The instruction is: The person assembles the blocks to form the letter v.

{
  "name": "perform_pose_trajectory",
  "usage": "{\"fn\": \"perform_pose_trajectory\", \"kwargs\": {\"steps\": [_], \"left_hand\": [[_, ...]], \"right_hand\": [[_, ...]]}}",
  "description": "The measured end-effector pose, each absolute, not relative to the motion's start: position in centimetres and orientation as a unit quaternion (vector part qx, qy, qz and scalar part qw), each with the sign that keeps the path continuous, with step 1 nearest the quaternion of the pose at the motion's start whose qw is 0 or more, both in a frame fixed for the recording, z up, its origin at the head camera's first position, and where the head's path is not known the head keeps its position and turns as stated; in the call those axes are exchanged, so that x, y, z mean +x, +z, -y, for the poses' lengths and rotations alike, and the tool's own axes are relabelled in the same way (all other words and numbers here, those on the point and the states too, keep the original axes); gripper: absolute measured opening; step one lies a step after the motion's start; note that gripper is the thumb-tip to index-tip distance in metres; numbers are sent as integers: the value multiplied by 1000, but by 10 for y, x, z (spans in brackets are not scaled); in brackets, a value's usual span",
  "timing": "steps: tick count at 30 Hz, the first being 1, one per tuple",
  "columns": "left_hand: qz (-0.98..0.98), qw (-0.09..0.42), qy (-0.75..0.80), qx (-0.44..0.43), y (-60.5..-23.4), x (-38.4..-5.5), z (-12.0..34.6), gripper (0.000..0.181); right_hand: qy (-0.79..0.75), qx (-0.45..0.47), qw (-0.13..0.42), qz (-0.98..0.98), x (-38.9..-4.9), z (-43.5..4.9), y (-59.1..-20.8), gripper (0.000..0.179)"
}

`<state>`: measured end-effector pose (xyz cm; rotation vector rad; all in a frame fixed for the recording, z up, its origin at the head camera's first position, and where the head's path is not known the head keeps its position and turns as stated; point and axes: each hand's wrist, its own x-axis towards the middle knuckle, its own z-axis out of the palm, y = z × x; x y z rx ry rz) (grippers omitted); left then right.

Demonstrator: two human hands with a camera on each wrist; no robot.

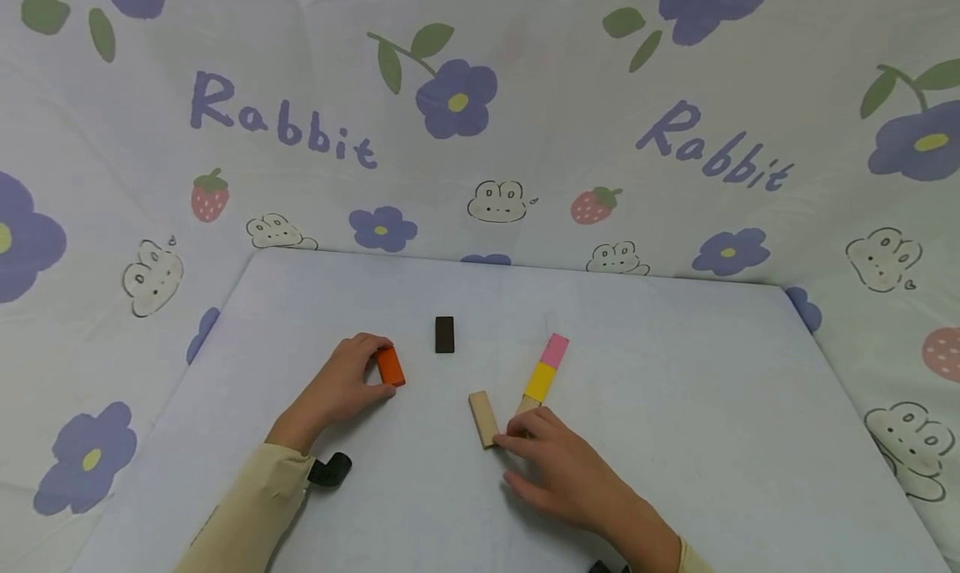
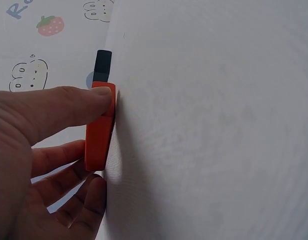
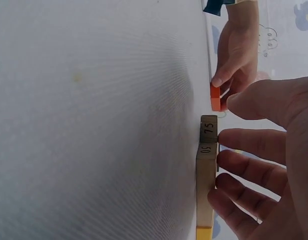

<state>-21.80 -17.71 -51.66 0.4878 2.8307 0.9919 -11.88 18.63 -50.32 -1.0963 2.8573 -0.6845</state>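
My left hand pinches an orange block between thumb and fingers at the left of the table. In the left wrist view the thumb presses the upper end of that orange block. Fingertips of my right hand are right at two plain wooden blocks, its thumb held apart from them. One wooden block lies slanted on the left; the other is partly hidden by the hand. The right wrist view shows their ends marked 75 and 50.
A yellow block and a pink block continue in a slanted line from the partly hidden wooden one. Further back lies a dark block. A printed cloth hangs behind the white table.
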Motion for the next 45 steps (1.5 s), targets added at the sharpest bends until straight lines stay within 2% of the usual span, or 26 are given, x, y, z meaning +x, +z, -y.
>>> {"fn": "perform_pose_trajectory", "kwargs": {"steps": [18,45], "left_hand": [[-929,53,331,157,-516,-218,177,63],[-921,47,354,156,-515,-219,175,59]], "right_hand": [[-199,-356,9,-913,-120,-188,-501,38],[-221,-373,-19,-901,-119,-189,-504,37]]}}
